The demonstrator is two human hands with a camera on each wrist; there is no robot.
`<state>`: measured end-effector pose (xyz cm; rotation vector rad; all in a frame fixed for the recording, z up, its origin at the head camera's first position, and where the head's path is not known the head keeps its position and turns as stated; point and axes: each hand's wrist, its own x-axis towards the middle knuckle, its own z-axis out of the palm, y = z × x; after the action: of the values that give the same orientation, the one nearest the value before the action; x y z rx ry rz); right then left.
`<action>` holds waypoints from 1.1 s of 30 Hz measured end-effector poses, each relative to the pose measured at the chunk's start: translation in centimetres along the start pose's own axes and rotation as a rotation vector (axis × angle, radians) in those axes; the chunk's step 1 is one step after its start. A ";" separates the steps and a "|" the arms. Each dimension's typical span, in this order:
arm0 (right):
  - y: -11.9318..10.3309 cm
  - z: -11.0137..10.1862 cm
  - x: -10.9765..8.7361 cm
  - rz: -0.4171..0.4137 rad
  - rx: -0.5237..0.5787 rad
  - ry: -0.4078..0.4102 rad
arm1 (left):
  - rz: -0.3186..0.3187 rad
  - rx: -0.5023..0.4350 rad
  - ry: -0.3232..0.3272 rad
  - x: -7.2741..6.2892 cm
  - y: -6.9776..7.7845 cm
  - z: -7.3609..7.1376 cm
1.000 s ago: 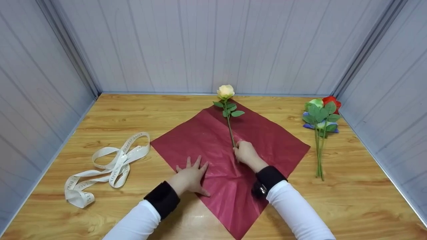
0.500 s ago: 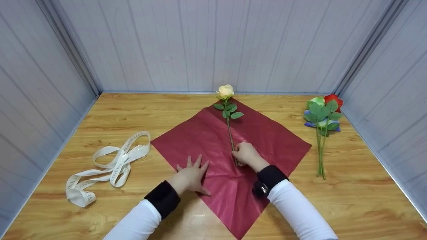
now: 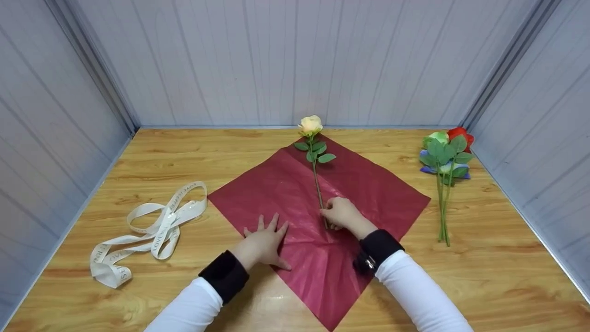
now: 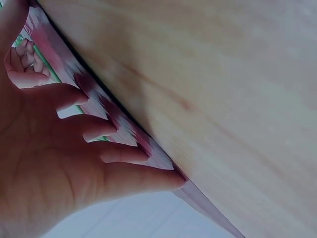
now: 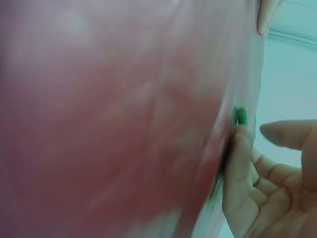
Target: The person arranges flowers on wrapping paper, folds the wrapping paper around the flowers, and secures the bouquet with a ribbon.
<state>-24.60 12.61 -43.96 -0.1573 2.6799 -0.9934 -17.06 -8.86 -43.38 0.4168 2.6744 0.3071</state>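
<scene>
A sheet of dark red wrapping paper (image 3: 368,184) lies cornerwise on the wooden table. Along its middle lies a cream rose (image 3: 310,125) with green leaves, its bloom past the far corner. My right hand (image 3: 343,214) has its fingers curled at the lower stem. In the right wrist view, the green stem end (image 5: 241,116) shows beyond a fingertip, with the thumb standing a little apart. My left hand (image 3: 261,246) rests with fingers spread on the paper's near left edge. The left wrist view shows those fingers along that edge.
To the left lies a looped white ribbon (image 3: 161,230) with printed letters. Several flowers lie together at the right, a red one (image 3: 461,136) among them, stems towards me. Grey-white panels (image 3: 221,64) enclose the table (image 3: 175,152) at the back and sides.
My right hand has slid slightly down the rose's stem towards its cut end, and the forearm has shifted a little right. My left hand stays in place on the paper.
</scene>
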 end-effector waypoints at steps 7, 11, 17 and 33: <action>1.5 -2.7 -0.7 -0.003 0.049 0.031 | 0.003 -0.006 0.002 0.0 0.0 -0.1; 2.7 -4.8 -1.2 0.010 0.090 0.053 | 0.005 -0.004 -0.001 -0.1 0.0 -0.1; 4.4 -7.6 -1.9 0.040 0.089 0.074 | 0.003 0.004 -0.004 -0.2 -0.1 -0.1; 11.6 -13.4 -4.3 0.235 0.093 0.356 | 0.003 0.004 -0.007 0.1 -0.1 0.1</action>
<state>-24.51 30.53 -40.87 0.3803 2.8635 -1.1573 -17.17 -8.89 -43.50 0.4231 2.6680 0.3001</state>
